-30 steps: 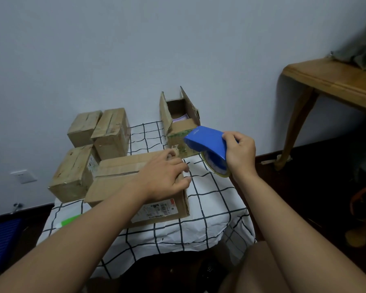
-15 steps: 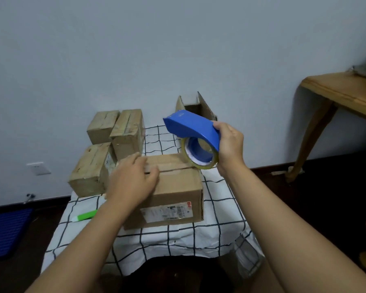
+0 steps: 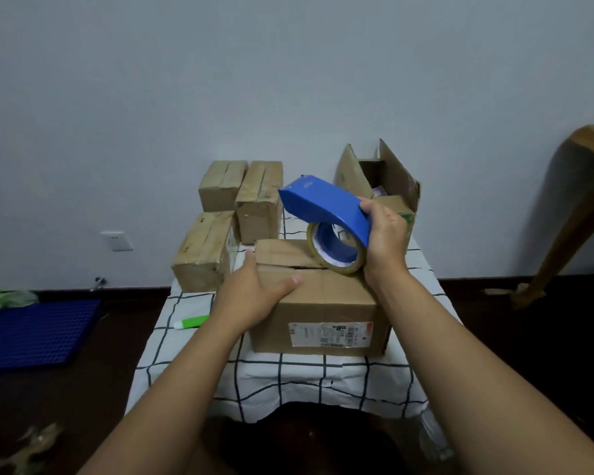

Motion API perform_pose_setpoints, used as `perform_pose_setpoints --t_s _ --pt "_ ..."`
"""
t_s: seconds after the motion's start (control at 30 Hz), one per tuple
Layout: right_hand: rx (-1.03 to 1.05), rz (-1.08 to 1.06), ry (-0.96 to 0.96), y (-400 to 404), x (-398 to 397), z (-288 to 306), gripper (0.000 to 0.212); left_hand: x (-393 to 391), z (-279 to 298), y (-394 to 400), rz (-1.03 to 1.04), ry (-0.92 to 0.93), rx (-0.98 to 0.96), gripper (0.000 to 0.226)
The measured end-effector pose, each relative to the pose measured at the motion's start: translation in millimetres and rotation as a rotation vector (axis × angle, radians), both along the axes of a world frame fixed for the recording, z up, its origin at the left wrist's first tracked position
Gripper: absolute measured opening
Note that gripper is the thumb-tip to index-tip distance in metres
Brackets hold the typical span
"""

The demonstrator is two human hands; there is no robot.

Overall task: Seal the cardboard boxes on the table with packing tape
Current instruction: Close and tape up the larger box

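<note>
A brown cardboard box with a shipping label on its front stands at the near middle of the table. Its top flaps are folded down along a seam. My left hand lies flat on the box's near left top corner, thumb stretched along the top. My right hand grips a blue tape dispenser holding a roll of clear packing tape. The roll sits on the box's top at the right end of the seam.
Three taped boxes stand at the table's back left. An open box with raised flaps is at the back right. A green marker lies on the checked tablecloth. A wooden table stands right, a blue mat left.
The dispenser came down from in front of the open box onto the labelled box's top. My left hand slid from the top's right end to its near left corner.
</note>
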State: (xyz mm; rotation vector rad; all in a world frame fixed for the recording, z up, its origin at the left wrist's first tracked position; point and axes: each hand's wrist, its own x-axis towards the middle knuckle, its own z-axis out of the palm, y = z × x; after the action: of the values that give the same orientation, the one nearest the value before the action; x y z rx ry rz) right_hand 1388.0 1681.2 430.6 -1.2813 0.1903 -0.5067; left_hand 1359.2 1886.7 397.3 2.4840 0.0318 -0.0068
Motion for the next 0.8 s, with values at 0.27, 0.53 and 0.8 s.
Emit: perform_pose_setpoints --t_s 0.27,0.53,0.8 --pt "0.017 0.002 0.004 1.0 0.2 -1.1 0.032 -5.9 -2.3 7.1 -0.185 -0.017 0.103 0.132" --pt "0.003 0.006 0.025 1.9 -2.8 0.3 0.034 -10.8 -1.1 7.1 -0.317 -0.285 0.603 0.125" --pt "-0.043 0.008 0.032 5.2 -5.3 -0.5 0.032 -18.7 0.1 -10.4 -0.359 -0.361 0.635 0.106"
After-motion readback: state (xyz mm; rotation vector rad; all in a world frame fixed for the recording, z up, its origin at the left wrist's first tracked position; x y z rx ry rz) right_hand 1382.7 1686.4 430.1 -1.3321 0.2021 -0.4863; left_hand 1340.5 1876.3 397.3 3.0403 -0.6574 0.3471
